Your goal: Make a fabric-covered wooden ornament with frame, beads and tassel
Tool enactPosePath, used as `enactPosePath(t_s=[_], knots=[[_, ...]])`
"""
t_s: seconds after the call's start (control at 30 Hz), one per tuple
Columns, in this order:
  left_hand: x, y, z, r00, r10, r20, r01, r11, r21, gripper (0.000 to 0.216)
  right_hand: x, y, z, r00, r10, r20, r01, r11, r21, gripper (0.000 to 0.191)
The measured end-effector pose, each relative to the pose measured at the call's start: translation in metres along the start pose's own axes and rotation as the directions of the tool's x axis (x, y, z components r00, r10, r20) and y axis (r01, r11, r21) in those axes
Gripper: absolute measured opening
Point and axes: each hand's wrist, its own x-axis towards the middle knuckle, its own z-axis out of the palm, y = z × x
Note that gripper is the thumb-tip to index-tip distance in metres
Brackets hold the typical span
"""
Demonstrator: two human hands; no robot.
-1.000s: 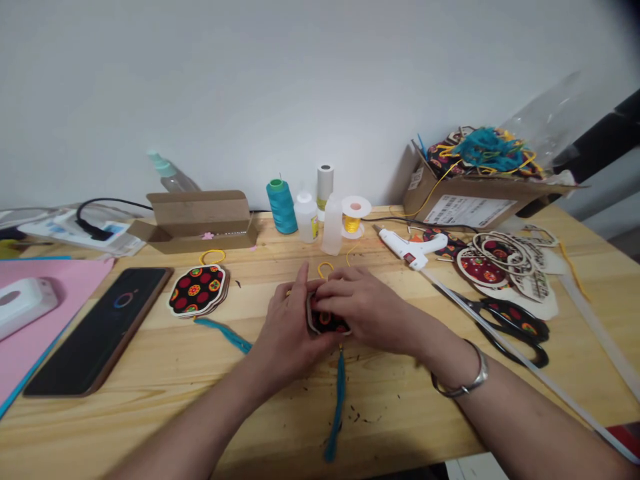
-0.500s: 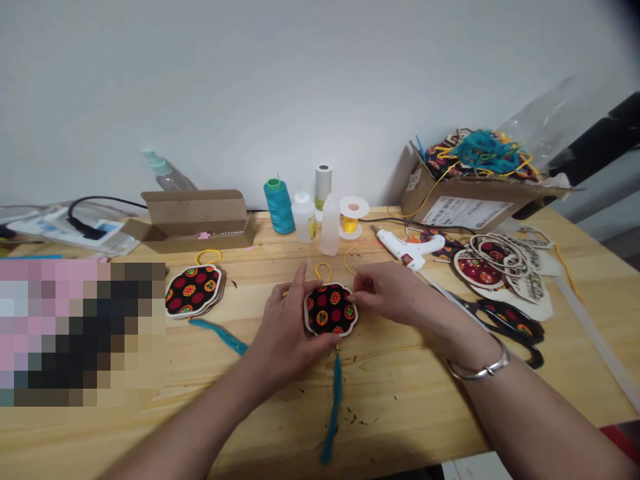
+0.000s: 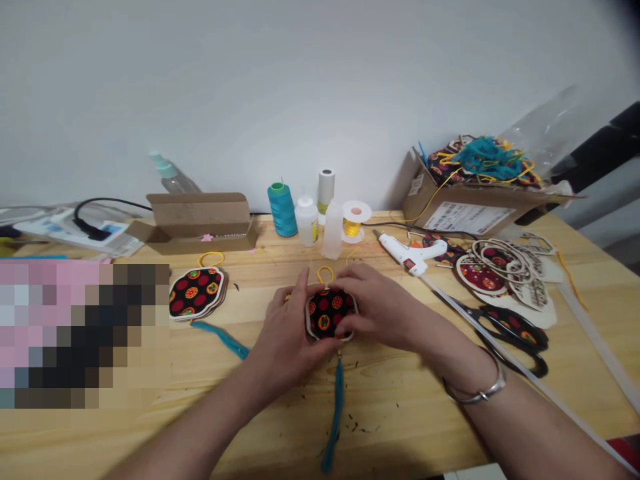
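A flat ornament (image 3: 327, 311) covered in black fabric with red and yellow dots lies on the wooden table (image 3: 400, 413). It has a yellow loop on top and a teal tassel (image 3: 334, 413) hanging toward me. My left hand (image 3: 287, 333) grips its left edge, fingers curled round it. From the right, my right hand (image 3: 380, 307) closes on the other edge, thumb on the fabric face. A silver bangle (image 3: 477, 393) sits on my right wrist.
A second matching ornament (image 3: 196, 292) lies to the left. A white glue gun (image 3: 411, 252), black scissors (image 3: 510, 328) and a pile of cut pieces (image 3: 505, 267) lie to the right. Behind stand a teal thread cone (image 3: 283, 209), bottles (image 3: 333, 230), a yellow spool (image 3: 354, 220) and cardboard boxes (image 3: 200, 220).
My right hand lifted off the ornament half a second ago, showing its whole face, and has now come back onto its right edge. My left hand has stayed on the left edge.
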Motion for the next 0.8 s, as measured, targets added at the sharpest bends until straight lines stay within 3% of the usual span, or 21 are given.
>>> enactPosePath(t_s=[0.13,0.37,0.8], knots=[[0.001,0.001,-0.002,0.999,-0.031,0.022,0.032,0.999,-0.009,0.100,0.000,0.001,0.001,0.995,-0.082,0.053,0.083,0.996,-0.011,0.061],[0.003,0.001,-0.004,0.995,-0.077,0.063,0.079,0.997,-0.023,0.108,-0.001,0.015,0.000,0.993,-0.102,0.051,0.103,0.995,-0.017,0.049],[0.003,0.000,-0.002,0.997,-0.059,0.042,0.060,0.998,-0.022,0.109,-0.001,0.010,-0.003,0.996,-0.059,0.066,0.064,0.996,-0.069,0.042]])
